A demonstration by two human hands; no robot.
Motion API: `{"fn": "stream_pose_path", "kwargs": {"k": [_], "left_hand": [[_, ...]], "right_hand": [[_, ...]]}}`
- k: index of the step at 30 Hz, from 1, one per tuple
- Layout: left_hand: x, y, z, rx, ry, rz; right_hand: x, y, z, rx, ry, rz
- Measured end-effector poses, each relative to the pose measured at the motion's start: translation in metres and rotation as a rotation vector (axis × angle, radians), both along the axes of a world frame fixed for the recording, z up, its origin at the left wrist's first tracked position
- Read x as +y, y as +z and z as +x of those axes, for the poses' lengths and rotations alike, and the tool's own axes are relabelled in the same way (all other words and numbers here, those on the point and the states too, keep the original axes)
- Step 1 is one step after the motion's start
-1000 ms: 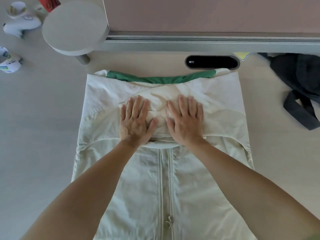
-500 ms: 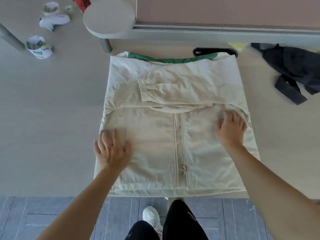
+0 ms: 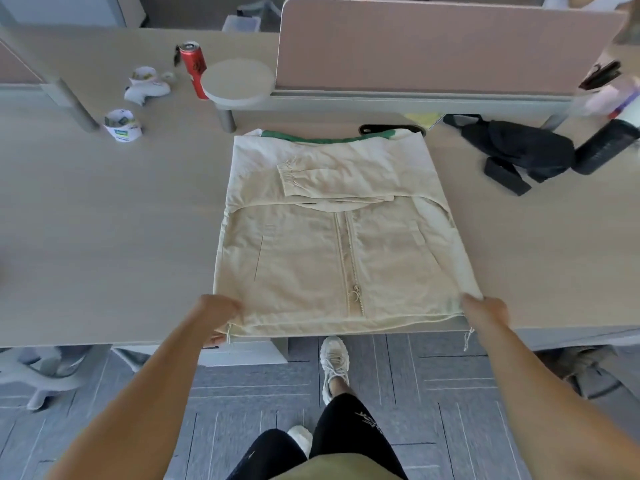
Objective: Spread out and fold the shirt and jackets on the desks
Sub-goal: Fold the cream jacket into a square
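A cream zip-up jacket [image 3: 311, 251] lies flat on the desk [image 3: 104, 237], front up, with both sleeves folded across its chest and a green-trimmed edge at the far side. Its hem runs along the desk's near edge. My left hand [image 3: 218, 315] grips the hem's left corner. My right hand [image 3: 485, 311] grips the right corner. A dark garment [image 3: 519, 150] lies crumpled at the far right of the desk.
A red can [image 3: 193, 69], a round grey stand [image 3: 239, 83] and crumpled white paper cups [image 3: 123, 125] sit at the far left. A pink divider panel [image 3: 433, 46] closes the desk's back. A black cylinder [image 3: 604, 147] lies far right. My feet stand on grey carpet below.
My hands left the folded sleeves, slid down the jacket's sides and now hold the two hem corners. The view has pulled back from the desk.
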State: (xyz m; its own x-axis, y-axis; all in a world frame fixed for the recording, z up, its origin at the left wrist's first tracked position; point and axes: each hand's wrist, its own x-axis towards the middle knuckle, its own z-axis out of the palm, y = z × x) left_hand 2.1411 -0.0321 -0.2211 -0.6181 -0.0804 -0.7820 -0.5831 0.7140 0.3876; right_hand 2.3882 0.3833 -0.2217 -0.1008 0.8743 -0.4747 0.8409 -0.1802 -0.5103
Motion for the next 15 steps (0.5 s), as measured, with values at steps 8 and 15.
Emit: {"fn": "stream_pose_path", "kwargs": {"k": [8,15], "left_hand": [[-0.034,0.018,0.059,0.135,0.135,0.212],[-0.052,0.024,0.081,0.220,0.190,0.246]], "right_hand": [[-0.018,0.008,0.054,0.487,-0.291,-0.454],[-0.030,0.012,0.080,0.427,-0.277,-0.397]]}}
